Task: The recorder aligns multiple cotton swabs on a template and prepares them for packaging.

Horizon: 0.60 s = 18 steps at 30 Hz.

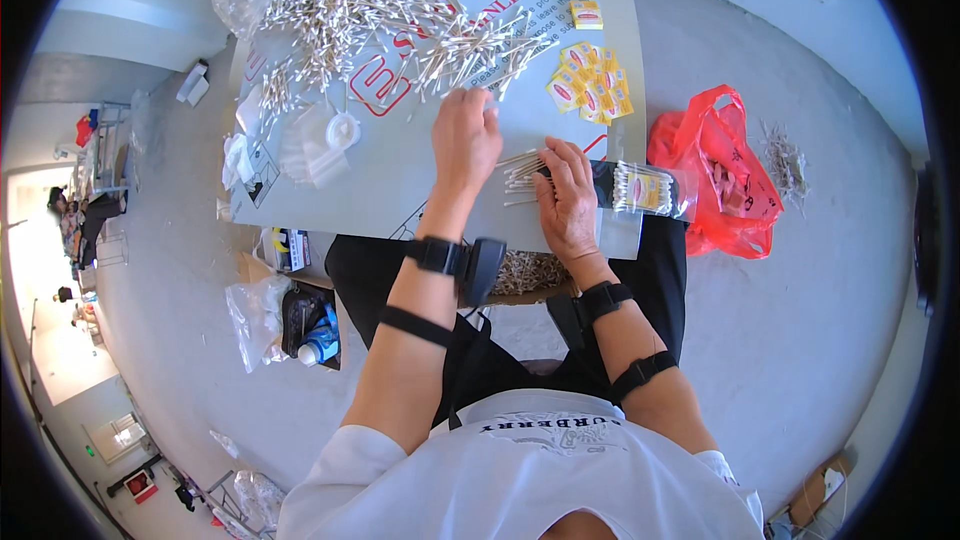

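Observation:
My left hand (pixel 467 142) is closed, fingers curled together, at the near edge of a big loose heap of cotton swabs (pixel 340 10). What its fingertips pinch is too small to make out. To its right, my right hand (pixel 568 202) bends its fingers over the ends of a small bunch of cotton swabs (pixel 521 178) lying on the tabletop sheet (pixel 390 195). Beside that hand, a clear bag (pixel 684 192) holds a row of swabs with a yellow card (pixel 652 190). Several yellow cards (pixel 592 85) lie farther back on the right.
Small clear bags (pixel 308 152) and a white roll (pixel 343 131) lie on the left of the sheet. A red plastic bag (pixel 715 175) stands off the right edge, near loose swabs (pixel 785 165) on the floor. Below the table sits a box of swabs (pixel 528 274).

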{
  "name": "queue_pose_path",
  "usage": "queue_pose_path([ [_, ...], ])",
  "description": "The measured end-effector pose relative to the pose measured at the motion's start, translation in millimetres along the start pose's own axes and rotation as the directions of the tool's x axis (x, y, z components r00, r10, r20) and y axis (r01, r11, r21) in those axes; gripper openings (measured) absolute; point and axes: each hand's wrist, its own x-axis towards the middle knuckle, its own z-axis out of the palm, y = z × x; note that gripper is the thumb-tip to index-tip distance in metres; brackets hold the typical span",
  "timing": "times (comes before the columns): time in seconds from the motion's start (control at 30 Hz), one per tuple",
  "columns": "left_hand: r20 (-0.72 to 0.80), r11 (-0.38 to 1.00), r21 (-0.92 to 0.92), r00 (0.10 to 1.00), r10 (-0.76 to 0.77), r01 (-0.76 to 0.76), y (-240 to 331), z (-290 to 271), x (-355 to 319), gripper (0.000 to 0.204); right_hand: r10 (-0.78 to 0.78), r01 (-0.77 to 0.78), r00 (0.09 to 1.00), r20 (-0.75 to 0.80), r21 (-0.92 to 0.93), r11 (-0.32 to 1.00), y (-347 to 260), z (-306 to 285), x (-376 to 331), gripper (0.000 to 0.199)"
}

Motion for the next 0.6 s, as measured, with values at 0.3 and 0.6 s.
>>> queue_pose_path([
  [0.3, 0.181, 0.993, 0.069, 0.977, -0.111, 0.1, -17.1, 10.7, 25.0, 0.007, 0.003, -0.003, 1.0, 0.009, -0.007, 1.0, 0.1, 0.0, 0.6, 0.029],
  [0.6, 0.267, 0.992, -0.019, 0.957, -0.112, 0.121, 1.5, 3.1, 10.4, 0.011, 0.009, -0.009, 1.0, 0.019, 0.001, 1.0, 1.5, -1.7, 0.0, 0.029],
])
